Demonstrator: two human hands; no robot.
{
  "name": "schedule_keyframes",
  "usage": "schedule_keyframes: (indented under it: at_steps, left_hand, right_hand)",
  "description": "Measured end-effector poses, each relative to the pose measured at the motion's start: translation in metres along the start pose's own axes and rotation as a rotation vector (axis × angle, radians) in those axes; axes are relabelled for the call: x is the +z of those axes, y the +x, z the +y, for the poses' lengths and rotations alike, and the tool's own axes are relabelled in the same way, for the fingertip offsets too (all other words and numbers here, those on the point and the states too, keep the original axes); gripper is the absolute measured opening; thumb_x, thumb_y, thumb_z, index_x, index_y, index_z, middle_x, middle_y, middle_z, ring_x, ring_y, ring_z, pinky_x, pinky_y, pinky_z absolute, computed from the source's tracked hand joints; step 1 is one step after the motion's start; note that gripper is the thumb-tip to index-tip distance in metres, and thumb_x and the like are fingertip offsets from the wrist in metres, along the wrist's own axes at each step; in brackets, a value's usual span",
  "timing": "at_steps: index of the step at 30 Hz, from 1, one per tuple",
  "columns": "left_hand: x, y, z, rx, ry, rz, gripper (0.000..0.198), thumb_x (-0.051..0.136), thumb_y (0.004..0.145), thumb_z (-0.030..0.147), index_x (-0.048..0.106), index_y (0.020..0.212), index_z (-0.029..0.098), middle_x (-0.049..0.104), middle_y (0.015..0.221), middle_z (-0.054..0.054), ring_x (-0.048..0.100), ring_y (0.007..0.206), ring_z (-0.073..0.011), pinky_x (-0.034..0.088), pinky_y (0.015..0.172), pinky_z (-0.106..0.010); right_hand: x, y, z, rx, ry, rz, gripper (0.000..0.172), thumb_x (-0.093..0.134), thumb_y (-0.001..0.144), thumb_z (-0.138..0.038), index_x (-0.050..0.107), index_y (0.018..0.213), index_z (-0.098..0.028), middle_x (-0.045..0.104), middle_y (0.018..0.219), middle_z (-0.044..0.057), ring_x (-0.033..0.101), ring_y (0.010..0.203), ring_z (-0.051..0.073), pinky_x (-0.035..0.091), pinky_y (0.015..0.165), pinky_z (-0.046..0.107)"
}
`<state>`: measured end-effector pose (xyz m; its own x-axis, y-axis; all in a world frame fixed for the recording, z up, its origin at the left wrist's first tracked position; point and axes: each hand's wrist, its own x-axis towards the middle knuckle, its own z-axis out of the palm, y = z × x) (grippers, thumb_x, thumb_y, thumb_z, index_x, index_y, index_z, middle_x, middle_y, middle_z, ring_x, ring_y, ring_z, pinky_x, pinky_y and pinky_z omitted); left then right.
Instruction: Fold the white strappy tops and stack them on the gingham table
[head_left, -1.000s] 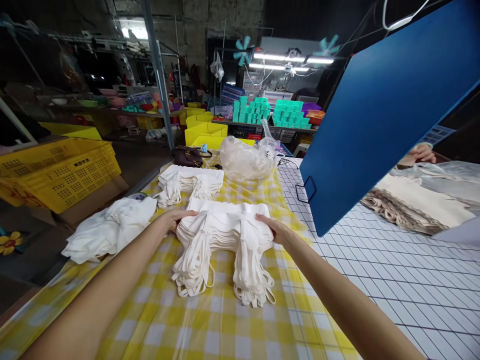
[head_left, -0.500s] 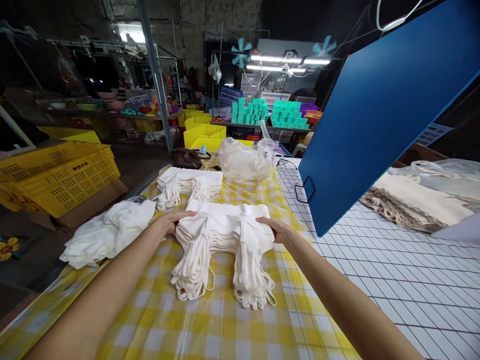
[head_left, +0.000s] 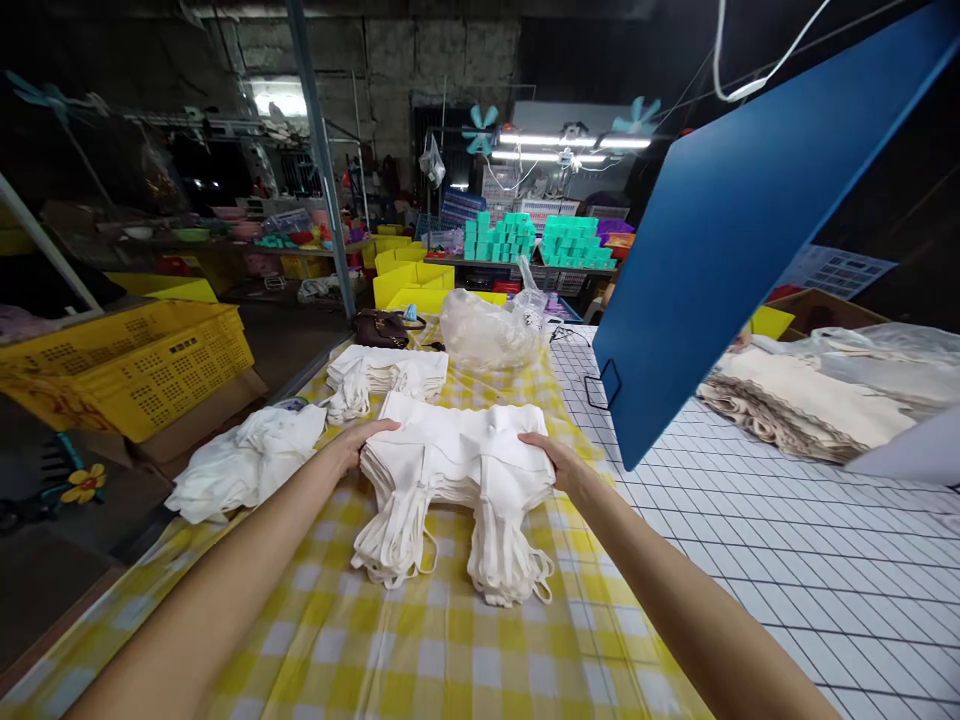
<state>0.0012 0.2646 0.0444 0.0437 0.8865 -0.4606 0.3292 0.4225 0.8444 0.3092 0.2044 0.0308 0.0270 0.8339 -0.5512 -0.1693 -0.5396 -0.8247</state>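
Note:
A neat stack of white strapped garments (head_left: 457,455) lies in front of me, its two bunches of looped straps hanging toward me over the checked cloth. My left hand (head_left: 367,440) is closed on the stack's left edge, thumb on top. On the right edge my right hand (head_left: 549,460) grips it in the same way. The fingers of both hands are mostly hidden beneath or behind the fabric. Beyond my left hand sits a second stack of white strapped garments (head_left: 397,370). A loose heap of white fabric (head_left: 247,460) lies to the left.
A yellow-and-white checked cloth (head_left: 405,650) covers the table. Farther back are a clear plastic bag (head_left: 487,330) and a dark handbag (head_left: 380,328). At right, a blue panel (head_left: 720,230) rises above a white gridded surface (head_left: 750,540) with beige fabric (head_left: 810,400). A yellow crate (head_left: 187,360) stands left.
The near edge of the garment stack, with its straps, has shifted slightly away from me and its top looks more raised. Both hands keep their hold. The camera view has turned slightly.

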Motion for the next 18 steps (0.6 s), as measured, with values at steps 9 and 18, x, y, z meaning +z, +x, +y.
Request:
schedule_keyframes:
  at_steps: [9, 18]
  left_hand:
    - [0.006, -0.096, 0.018, -0.019, -0.212, -0.191, 0.021, 0.07, 0.059, 0.033, 0.065, 0.07, 0.015, 0.07, 0.066, -0.005, 0.066, 0.057, -0.0185, 0.052, 0.048, -0.023]
    - [0.061, -0.216, 0.027, 0.12, -0.156, -0.344, 0.026, 0.072, 0.052, 0.033, 0.067, 0.071, 0.015, 0.07, 0.068, -0.005, 0.064, 0.058, -0.0195, 0.048, 0.046, -0.022]
  right_hand:
    - [-0.015, -0.132, 0.01, -0.07, 0.266, 0.045, 0.02, 0.057, 0.078, -0.018, 0.059, 0.096, -0.011, 0.069, 0.087, 0.009, 0.066, 0.082, 0.018, 0.051, 0.084, 0.032]
    - [-0.065, -0.295, 0.061, -0.085, 0.427, 0.135, 0.032, 0.058, 0.077, -0.02, 0.058, 0.106, -0.007, 0.07, 0.086, 0.014, 0.067, 0.084, 0.024, 0.052, 0.082, 0.035]
